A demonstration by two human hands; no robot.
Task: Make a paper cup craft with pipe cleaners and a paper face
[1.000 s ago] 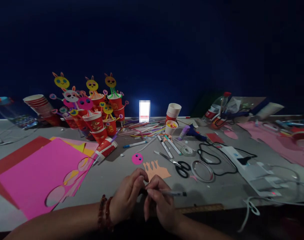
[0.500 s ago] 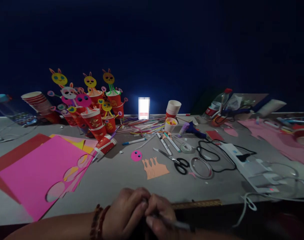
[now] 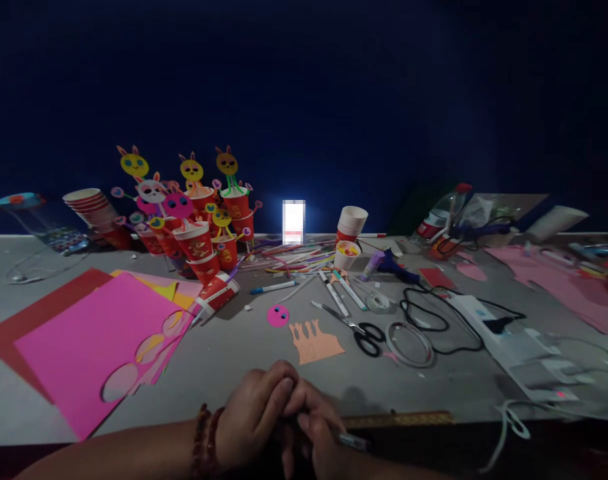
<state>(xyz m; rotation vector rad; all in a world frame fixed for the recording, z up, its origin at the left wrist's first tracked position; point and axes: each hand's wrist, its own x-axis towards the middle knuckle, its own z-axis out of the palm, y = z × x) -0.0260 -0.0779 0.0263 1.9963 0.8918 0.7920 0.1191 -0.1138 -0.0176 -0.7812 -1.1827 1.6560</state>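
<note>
At the table's front edge my left hand (image 3: 257, 417), with beaded bracelets (image 3: 207, 440) at its wrist, is closed and pressed against my right hand (image 3: 317, 420). Whatever its fingers hold, if anything, is hidden. My right hand is closed around a marker (image 3: 355, 441), whose end sticks out to the right. Beyond the hands lie a cut piece of orange paper (image 3: 318, 343) and a pink paper face (image 3: 278, 315). Black-handled scissors (image 3: 368, 339) rest open beside a roll of clear tape (image 3: 409, 343).
Pink sheets (image 3: 99, 340) lie at left. Red cups (image 3: 193, 243) with paper bunny figures stand behind them. Several markers (image 3: 334, 292), a blue glue gun (image 3: 399, 269), a black cable (image 3: 434, 347) and a white power strip (image 3: 494, 347) lie centre and right.
The view has shifted, so the table things appear slightly further right and lower. My hands have moved slightly, and the marker's end now shows less and closer to my right hand.
</note>
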